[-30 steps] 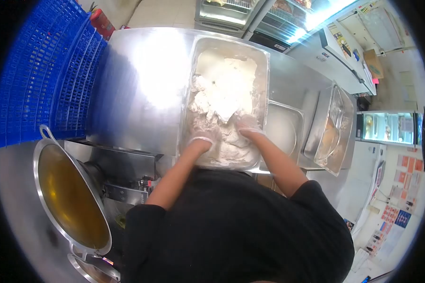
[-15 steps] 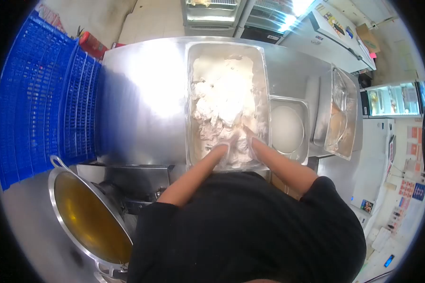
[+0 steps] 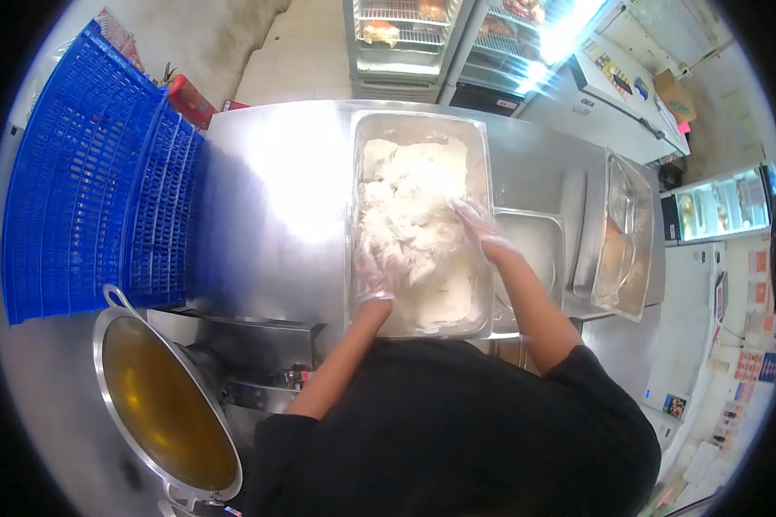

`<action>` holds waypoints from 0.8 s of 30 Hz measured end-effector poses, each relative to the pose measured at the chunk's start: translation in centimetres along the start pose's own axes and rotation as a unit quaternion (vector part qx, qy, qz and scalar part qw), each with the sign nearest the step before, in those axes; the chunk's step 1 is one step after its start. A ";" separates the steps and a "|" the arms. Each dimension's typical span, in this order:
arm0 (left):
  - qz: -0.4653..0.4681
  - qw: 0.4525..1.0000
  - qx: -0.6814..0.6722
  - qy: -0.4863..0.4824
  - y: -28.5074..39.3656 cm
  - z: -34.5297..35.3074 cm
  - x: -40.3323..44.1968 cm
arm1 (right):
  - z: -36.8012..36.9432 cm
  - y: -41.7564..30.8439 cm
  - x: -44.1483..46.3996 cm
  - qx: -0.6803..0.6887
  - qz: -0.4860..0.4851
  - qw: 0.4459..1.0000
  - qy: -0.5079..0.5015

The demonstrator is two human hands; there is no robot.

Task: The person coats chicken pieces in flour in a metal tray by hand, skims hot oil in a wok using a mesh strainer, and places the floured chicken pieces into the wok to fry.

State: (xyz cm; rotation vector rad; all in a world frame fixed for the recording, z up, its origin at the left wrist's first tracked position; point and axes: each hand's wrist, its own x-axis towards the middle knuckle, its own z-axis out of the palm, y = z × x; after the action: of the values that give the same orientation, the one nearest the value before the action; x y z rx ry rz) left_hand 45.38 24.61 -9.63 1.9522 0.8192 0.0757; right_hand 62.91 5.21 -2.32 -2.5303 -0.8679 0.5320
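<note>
A deep metal tray (image 3: 483, 129) holds white flour (image 3: 435, 302) with a heap of flour-coated pieces (image 3: 414, 207) in it; what the pieces are I cannot make out. Both my hands wear clear plastic gloves and are inside the tray. At the heap's near left side is my left hand (image 3: 376, 277), fingers apart and partly sunk in the flour. My right hand (image 3: 481, 227) lies against the heap's right side with its fingers stretched out. Neither hand visibly grips a single piece.
To the right stand a smaller metal pan (image 3: 530, 250) and a tilted metal container (image 3: 625, 233) on the steel table (image 3: 267, 198). Blue plastic crates (image 3: 78, 172) are at the left. A wide pan of yellow oil (image 3: 168, 405) sits lower left. Fridges (image 3: 401, 43) stand beyond the table.
My hands have moved apart from the tray's near middle, left hand to the left side, right hand up and right. The heap has shifted, baring flour at the near end. The view has tilted up.
</note>
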 end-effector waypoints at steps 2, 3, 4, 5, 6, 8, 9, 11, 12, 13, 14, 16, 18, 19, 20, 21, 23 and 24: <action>-0.138 0.990 0.001 -0.035 -3.0 1.2 -0.1 | -2.8 -1.1 4.6 0.046 0.108 0.990 -0.077; -0.206 0.975 0.030 -0.077 -4.4 1.6 0.0 | -2.8 -0.1 7.8 0.062 0.124 0.985 -0.102; -0.270 0.954 0.059 -0.118 -5.3 1.8 0.3 | -2.1 0.9 10.1 0.077 0.140 0.979 -0.126; -0.322 0.926 -0.102 -0.168 -5.5 2.1 0.8 | -0.5 2.9 12.2 0.071 0.142 0.980 -0.123; -0.363 0.868 -0.260 -0.216 -5.7 2.2 1.2 | 1.2 4.9 14.1 0.068 0.144 0.980 -0.124; -0.381 0.782 -0.429 -0.245 -2.8 0.8 1.8 | 4.1 7.4 17.4 0.055 0.150 0.979 -0.130; -0.369 0.779 -0.451 -0.229 2.5 -1.2 1.0 | 4.5 7.0 18.1 0.057 0.147 0.978 -0.138; -0.352 0.749 -0.509 -0.237 6.8 -2.4 0.5 | 5.6 6.1 18.8 0.071 0.135 0.975 -0.159; -0.362 0.743 -0.509 -0.240 5.3 -1.3 1.2 | 5.9 5.8 18.8 0.083 0.127 0.974 -0.170; -0.371 0.737 -0.509 -0.245 2.5 0.4 2.4 | 6.3 5.5 18.5 0.097 0.120 0.971 -0.181; -0.378 0.732 -0.509 -0.251 1.1 1.4 3.1 | 6.7 5.3 18.1 0.114 0.113 0.969 -0.190; -0.390 0.753 -0.477 -0.229 2.1 1.8 3.3 | 7.5 4.9 16.9 0.154 0.093 0.962 -0.205; -0.405 0.757 -0.448 -0.249 2.8 1.8 3.5 | 8.4 4.7 15.1 0.206 0.072 0.949 -0.228; -0.412 0.750 -0.434 -0.282 3.0 1.6 3.6 | 8.9 4.9 14.0 0.228 0.062 0.942 -0.239; -0.417 0.743 -0.419 -0.314 3.1 1.6 3.7 | 9.1 5.2 13.0 0.246 0.046 0.935 -0.251; -0.374 0.770 -0.394 -0.334 1.5 2.9 4.2 | 9.0 5.5 12.2 0.238 0.017 0.938 -0.253; -0.286 0.817 -0.338 -0.369 -3.6 6.1 5.5 | 8.5 6.9 10.9 0.181 -0.080 0.949 -0.245; -0.297 0.838 -0.298 -0.349 -2.5 5.4 4.7 | 8.0 7.7 10.3 0.141 -0.136 0.952 -0.233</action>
State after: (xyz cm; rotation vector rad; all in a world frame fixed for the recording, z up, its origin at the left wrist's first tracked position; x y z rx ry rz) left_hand 49.76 23.88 -15.70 0.9483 0.7372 -0.6474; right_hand 70.40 8.28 -15.08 -2.0108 -1.1852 1.0998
